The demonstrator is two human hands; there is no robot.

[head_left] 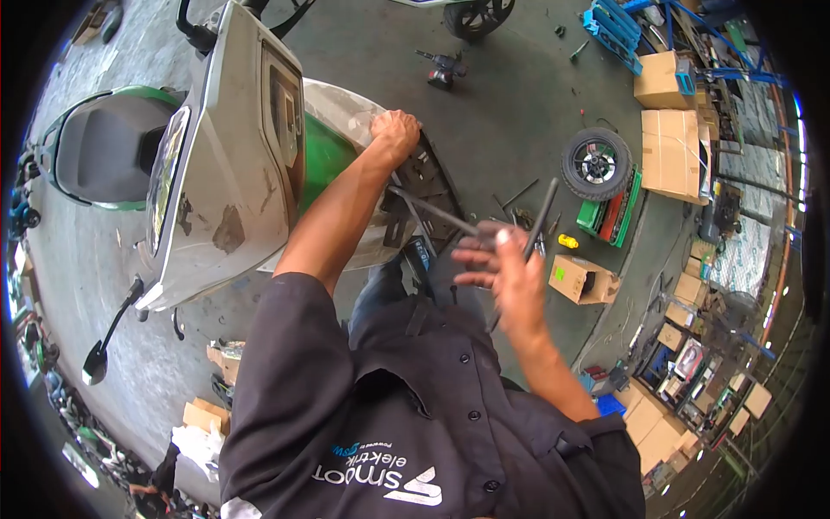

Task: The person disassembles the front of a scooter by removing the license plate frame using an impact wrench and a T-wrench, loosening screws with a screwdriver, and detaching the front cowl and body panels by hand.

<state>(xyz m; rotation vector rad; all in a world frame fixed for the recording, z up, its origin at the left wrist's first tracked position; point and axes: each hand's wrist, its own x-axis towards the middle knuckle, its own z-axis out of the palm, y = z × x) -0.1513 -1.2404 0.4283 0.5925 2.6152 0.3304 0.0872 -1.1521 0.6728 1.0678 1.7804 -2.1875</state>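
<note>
An electric scooter with a white and green body (246,164) stands on my left. My left hand (397,134) is curled over the edge of its front panel (333,156), beside a black slotted part (424,186). In my right hand (512,281) is a dark T-handle wrench (437,213), its crossbar running past the palm. The shaft's far end reaches the scooter's front near the black part; whether it sits on a bolt is hidden. My right fingers are blurred by motion.
A cordless drill (443,69) lies on the floor ahead. On the right, a wheel (596,163) rests against a green toolbox (616,212), near a yellow item (567,240) and an opened cardboard box (584,279). Larger boxes (674,156) and shelving line the right side.
</note>
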